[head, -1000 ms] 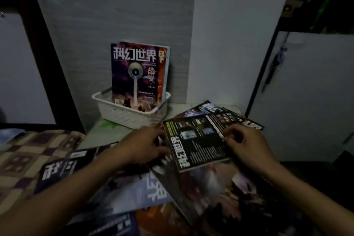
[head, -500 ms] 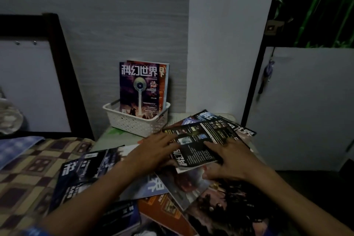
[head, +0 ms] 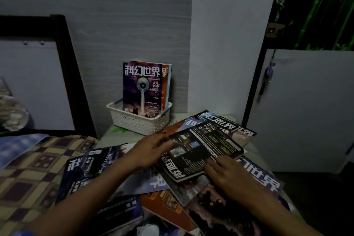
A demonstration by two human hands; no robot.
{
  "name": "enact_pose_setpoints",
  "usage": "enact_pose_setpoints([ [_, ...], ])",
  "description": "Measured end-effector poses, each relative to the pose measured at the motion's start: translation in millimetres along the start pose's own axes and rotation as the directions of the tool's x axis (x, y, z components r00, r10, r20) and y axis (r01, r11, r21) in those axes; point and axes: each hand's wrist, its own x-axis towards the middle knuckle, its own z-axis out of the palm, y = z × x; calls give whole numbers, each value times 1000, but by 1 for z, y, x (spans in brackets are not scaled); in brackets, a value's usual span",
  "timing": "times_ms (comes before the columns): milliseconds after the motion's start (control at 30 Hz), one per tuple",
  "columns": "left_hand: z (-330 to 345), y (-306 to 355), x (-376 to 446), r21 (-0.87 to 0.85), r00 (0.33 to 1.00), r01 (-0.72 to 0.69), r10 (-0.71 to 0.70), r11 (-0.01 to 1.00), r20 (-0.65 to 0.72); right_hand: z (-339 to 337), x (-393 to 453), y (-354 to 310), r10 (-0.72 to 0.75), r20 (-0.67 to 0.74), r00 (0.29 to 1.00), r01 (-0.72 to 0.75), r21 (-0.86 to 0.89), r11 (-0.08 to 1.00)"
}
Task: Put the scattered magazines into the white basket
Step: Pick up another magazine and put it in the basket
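On the pile, left hand (head: 151,151) and right hand (head: 228,174) lie flat, fingers spread, on a dark magazine (head: 199,149).

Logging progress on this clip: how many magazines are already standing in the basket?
2, perhaps more hidden. A purple-covered magazine stands upright at the front of the basket; an orange one stands right behind it, showing only its top and right edge.
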Motion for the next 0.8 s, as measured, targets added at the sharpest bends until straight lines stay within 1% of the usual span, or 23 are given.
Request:
enact_pose_setpoints([
  [33, 1, -7, -1, 72, 999, 48, -48, 996, -11, 3, 0, -4, 19, -27, 999, -19, 4, 1000],
  [67, 4, -14, -1, 84, 996, 84, -83, 993, -14, 3, -1, -7, 68, -47, 997, -66, 36, 997],
  [100, 5, -18, -3, 26, 994, 107, -107, 994, -26, 3, 0, -9, 134, -78, 988, -127, 89, 988],
  [133, 4, -18, -7, -93, 990, 118, -125, 989, -69, -1, 2, -10, 213, -121, 969, -194, 155, 969],
  [167, 0, -14, -9, -228, 979, 119, -153, 966, -134, -8, 6, -8, 308, -170, 936, -270, 215, 939],
  [200, -7, -12, -9, -351, 959, 102, -186, 931, -214, -17, 12, -4, 398, -216, 892, -342, 257, 904],
  [267, -26, -5, -3, -537, 903, 25, -250, 843, -350, -38, 25, 8, 541, -295, 788, -445, 334, 831],
  [300, -35, -2, 1, -621, 887, -23, -270, 784, -374, -47, 31, 16, 583, -334, 741, -453, 392, 801],
  [333, -45, 0, 5, -691, 898, -63, -262, 720, -354, -58, 37, 24, 634, -361, 684, -446, 481, 755],
  [367, -53, 3, 9, -728, 926, -89, -214, 680, -312, -67, 44, 31, 686, -369, 627, -419, 583, 697],
  [400, -56, 6, 12, -727, 954, -98, -144, 680, -264, -73, 50, 37, 736, -355, 576, -379, 682, 626],
  [433, -58, 9, 15, -702, 972, -99, -81, 706, -219, -78, 57, 41, 776, -327, 539, -343, 757, 557],
  [467, -57, 12, 17, -651, 978, -101, -45, 752, -203, -82, 65, 43, 804, -295, 517, -313, 809, 498],
  [500, -56, 14, 20, -598, 972, -109, -42, 794, -232, -86, 73, 43, 817, -269, 509, -297, 837, 460],
  [567, -57, 17, 23, -549, 932, -121, -96, 827, -349, -88, 90, 40, 809, -263, 526, -299, 833, 465],
  [600, -59, 15, 25, -540, 911, -117, -126, 833, -392, -87, 99, 36, 794, -261, 549, -297, 827, 477],
  [667, -69, 10, 27, -526, 880, -139, -138, 839, -454, -84, 119, 29, 752, -236, 616, -248, 848, 469],
  [733, -89, 6, 32, -511, 851, -200, -110, 836, -513, -84, 142, 27, 690, -227, 688, -186, 863, 469],
  [800, -119, -2, 43, -442, 830, -225, -66, 868, -553, -86, 172, 34, 649, -246, 720, -137, 867, 480],
])
